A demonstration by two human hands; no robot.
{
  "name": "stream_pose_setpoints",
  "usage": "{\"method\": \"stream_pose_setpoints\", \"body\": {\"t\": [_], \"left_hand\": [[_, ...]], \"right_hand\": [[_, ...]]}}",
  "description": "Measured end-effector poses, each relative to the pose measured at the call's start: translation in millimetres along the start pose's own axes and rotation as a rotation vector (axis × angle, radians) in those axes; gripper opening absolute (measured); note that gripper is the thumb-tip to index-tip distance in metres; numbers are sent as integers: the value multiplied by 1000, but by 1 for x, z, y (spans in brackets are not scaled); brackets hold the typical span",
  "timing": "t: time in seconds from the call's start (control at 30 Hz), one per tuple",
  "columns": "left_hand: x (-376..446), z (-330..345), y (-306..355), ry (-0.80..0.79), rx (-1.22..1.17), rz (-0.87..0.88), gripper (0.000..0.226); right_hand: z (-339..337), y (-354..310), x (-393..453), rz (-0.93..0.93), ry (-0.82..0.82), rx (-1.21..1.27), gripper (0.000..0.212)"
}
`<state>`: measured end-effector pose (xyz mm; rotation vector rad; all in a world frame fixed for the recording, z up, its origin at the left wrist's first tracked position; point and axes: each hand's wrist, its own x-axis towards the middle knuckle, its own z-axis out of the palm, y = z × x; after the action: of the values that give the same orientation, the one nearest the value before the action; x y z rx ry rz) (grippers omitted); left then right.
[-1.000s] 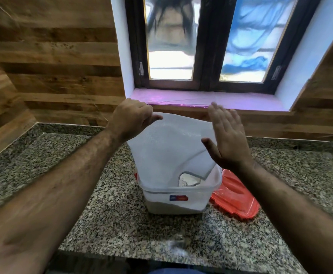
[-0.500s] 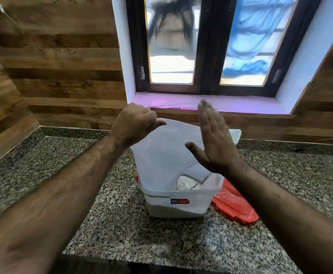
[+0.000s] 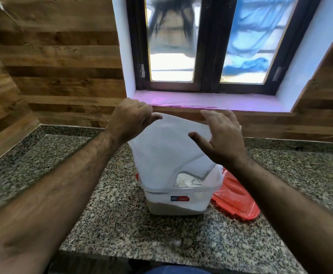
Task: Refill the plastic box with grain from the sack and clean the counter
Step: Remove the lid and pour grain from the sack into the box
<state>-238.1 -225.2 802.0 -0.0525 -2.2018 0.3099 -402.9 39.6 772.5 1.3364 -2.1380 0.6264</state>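
A speckled granite worktop [image 3: 106, 220] runs beneath a dark-framed window [image 3: 205, 44] with a pink-lined sill [image 3: 230, 102], wood panelling on either side. Upended at its middle, a white woven sack [image 3: 161, 151] stands mouth-down in a translucent plastic box [image 3: 181, 200], where pale grain [image 3: 185, 181] shows at the opening and a low layer lies along the bottom. The sack looks limp, light and nearly spent; its upper corners seem the surest hold. An orange-red lid [image 3: 238, 202] lies just beside the box, on the right. The left hand [image 3: 130, 119] pinches the sack's top corner with curled fingers; the right hand [image 3: 221, 139] hovers open, fingers spread, beside the cloth. The worktop's near edge lies close in front of the box, with bare stone on both flanks.
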Motion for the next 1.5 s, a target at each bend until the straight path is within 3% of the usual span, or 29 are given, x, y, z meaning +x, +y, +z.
{"method": "stream_pose_setpoints", "body": {"t": [0.17,0.27,0.37,0.43,0.6,0.7,0.83,0.97,1.07,1.2,1.33,1.43,1.5], "left_hand": [[-10,-1,-7,19,-86,-167,55],[-16,-7,-13,49,-142,-244,63],[-24,-13,-19,116,-199,-329,65],[-27,-16,-20,149,-229,-375,65],[-34,-15,-22,149,-173,-382,67],[-35,-19,-30,168,-54,-336,64],[-36,-19,-32,160,-16,-331,61],[-37,-18,-24,1,-100,-300,60],[-29,-19,-17,-83,-115,-269,62],[-10,-24,-3,-203,-108,-260,59],[9,-23,18,-410,-138,-186,74],[13,-21,24,-570,-235,-163,50],[12,-26,21,-547,-261,-142,52]], "right_hand": [[-1,9,-5,160,271,17,100],[17,8,-11,490,424,434,107],[35,0,-17,903,354,945,85],[45,-5,-20,1036,301,979,72],[59,-15,-18,1063,328,997,57],[63,-16,-15,1058,349,950,60],[64,-14,-15,1103,225,965,63],[58,-15,-18,1062,216,1111,80],[52,-17,-17,1003,236,1143,74],[45,-21,-11,1060,216,1152,75],[39,-29,-8,1032,210,1183,67],[34,-33,-6,988,212,1155,72],[29,-31,-3,924,264,1088,77]]}}
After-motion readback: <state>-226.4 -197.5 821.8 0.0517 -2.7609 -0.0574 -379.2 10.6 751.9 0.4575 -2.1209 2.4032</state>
